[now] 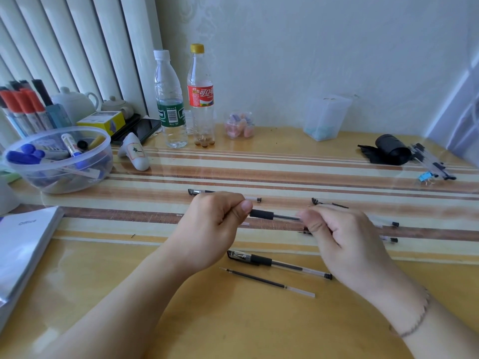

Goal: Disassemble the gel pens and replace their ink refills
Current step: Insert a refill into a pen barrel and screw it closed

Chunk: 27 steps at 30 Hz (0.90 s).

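Above the striped table mat I hold a gel pen (274, 215) level between both hands. My left hand (215, 229) pinches its tip end beside the black rubber grip. My right hand (337, 237) grips the clear barrel end. A capped gel pen (278, 264) lies on the table just below my hands, and a loose black ink refill (267, 281) lies beside it, nearer to me. Another capped pen (224, 195) lies behind my left hand. A loose cap (329, 202) and further pen pieces (388, 231) lie behind and right of my right hand.
A clear tub of markers (58, 159) stands at the left, with a white booklet (23, 244) in front of it. Two bottles (186, 99) stand at the back. A black roll (391, 149) and a bundle of pens (431, 163) lie at the far right.
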Tool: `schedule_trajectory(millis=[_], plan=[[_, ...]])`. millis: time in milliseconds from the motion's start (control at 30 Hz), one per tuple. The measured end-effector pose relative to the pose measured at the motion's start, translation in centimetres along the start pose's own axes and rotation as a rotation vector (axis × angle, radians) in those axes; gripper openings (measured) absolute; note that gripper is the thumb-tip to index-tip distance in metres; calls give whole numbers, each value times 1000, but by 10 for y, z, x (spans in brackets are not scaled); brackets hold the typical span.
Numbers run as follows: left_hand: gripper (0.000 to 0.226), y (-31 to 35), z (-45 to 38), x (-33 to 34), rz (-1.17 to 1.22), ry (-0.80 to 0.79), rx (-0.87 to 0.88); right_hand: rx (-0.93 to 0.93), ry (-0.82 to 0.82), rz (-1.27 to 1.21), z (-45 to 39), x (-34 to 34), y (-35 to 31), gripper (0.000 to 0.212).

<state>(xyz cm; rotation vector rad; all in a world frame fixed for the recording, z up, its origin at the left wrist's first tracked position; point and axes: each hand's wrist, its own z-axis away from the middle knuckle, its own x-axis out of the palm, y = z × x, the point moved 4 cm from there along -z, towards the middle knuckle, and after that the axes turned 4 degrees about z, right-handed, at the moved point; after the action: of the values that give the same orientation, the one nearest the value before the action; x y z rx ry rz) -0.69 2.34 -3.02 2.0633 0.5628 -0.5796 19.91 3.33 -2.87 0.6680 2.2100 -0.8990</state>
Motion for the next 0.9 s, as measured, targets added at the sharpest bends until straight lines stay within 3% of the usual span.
schedule_trajectory(millis=[167, 333, 400, 567, 667, 900], plan=[[46, 0, 2, 2, 5, -26, -13, 7, 75, 71, -1, -6, 1, 13], [43, 4, 2, 3, 1, -25, -1, 13, -59, 52, 1, 2, 1, 44], [42, 4, 1, 2, 26, -35, -5, -22, -22, 94, 1, -1, 1, 40], [43, 5, 1, 2, 74, -66, -50, 23, 33, 97, -1, -6, 1, 6], [45, 4, 1, 3, 126, -75, -111, 22, 43, 62, -1, -5, 3, 20], [31, -6, -3, -11, 206, -63, -202, -7, -4, 74, -1, -8, 3, 13]])
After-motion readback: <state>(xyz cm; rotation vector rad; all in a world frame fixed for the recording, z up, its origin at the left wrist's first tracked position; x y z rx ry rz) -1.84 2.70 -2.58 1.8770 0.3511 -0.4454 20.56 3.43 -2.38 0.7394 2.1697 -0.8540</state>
